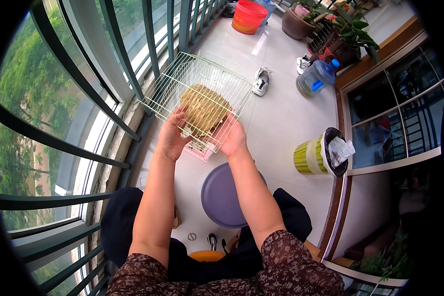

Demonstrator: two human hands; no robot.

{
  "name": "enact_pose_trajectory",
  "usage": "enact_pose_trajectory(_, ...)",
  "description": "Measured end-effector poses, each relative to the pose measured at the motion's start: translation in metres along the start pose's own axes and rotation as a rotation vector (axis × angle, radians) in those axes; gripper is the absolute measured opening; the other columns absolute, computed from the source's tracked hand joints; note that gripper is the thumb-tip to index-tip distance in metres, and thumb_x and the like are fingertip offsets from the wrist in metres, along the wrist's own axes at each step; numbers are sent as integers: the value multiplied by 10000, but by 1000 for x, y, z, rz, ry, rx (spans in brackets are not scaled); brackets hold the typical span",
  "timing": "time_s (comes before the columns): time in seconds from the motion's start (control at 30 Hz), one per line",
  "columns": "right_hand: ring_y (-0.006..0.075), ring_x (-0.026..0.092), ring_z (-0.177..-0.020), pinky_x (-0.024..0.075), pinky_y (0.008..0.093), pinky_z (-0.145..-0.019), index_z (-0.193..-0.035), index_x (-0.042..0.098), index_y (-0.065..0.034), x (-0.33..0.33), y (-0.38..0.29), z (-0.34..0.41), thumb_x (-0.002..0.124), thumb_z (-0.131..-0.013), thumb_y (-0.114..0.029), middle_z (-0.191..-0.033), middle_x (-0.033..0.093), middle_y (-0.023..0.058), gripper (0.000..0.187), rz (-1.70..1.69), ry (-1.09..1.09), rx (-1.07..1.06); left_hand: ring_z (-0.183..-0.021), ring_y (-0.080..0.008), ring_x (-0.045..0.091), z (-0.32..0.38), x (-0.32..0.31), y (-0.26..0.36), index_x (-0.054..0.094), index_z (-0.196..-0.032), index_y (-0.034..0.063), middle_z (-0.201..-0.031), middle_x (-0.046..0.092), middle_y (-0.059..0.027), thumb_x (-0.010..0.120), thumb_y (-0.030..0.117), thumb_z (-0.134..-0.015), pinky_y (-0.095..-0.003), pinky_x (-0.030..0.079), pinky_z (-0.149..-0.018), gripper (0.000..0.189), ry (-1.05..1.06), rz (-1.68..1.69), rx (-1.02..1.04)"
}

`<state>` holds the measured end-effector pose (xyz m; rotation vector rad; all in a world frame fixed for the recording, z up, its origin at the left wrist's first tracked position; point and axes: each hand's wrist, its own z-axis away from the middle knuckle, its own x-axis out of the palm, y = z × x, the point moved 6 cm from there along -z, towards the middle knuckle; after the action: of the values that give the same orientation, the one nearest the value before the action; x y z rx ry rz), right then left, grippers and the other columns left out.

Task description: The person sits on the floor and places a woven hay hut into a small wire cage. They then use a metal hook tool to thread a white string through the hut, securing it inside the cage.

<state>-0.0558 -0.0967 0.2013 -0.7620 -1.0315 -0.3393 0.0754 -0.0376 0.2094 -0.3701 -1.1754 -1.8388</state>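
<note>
Ahead of me is a pale wire cage (pixel 216 72), its bars tilted over a rounded, woven straw nest (pixel 205 107). My left hand (pixel 173 133) is at the nest's near left side, fingertips against the straw. On the opposite side my right hand (pixel 232 135) cups the nest, and thin wires cross in front of its fingers. Both hands hold the nest between them; some fingers are hidden by the straw and bars. A pink plastic part (pixel 199 152) shows below the cage's near end. Between my forearms and knees is a round purple lid or stool top (pixel 222 196).
Dark metal railings (pixel 151 40) and windows run along the left. A lined waste bin (pixel 310 155), a large water bottle (pixel 316 78) and a sneaker (pixel 261 81) stand to the right. Farther off are a red bucket (pixel 248 16) and potted plants (pixel 298 24).
</note>
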Motion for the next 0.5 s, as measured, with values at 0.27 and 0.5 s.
enact_pose_trajectory(0.27,245,486,-1161,415,468,-941,-1308,441,-140,-28,11,-8,451,-970,-306,-1267,517,80,377,49,154,-67,-864,-210,498,10,2,-5,527,-1054,119,-908,474,-46,465,251,-913,-493,442,-914,203,173,241,-109)
enact_pose_trajectory(0.5,234,490,-1161,426,434,-947,-1317,429,-100,-21,17,-10,458,-973,-312,-1268,515,75,404,149,59,-66,-1145,-376,471,6,-3,-21,571,-1134,87,-1229,521,-198,447,318,-924,-518,398,-991,335,-46,535,-278)
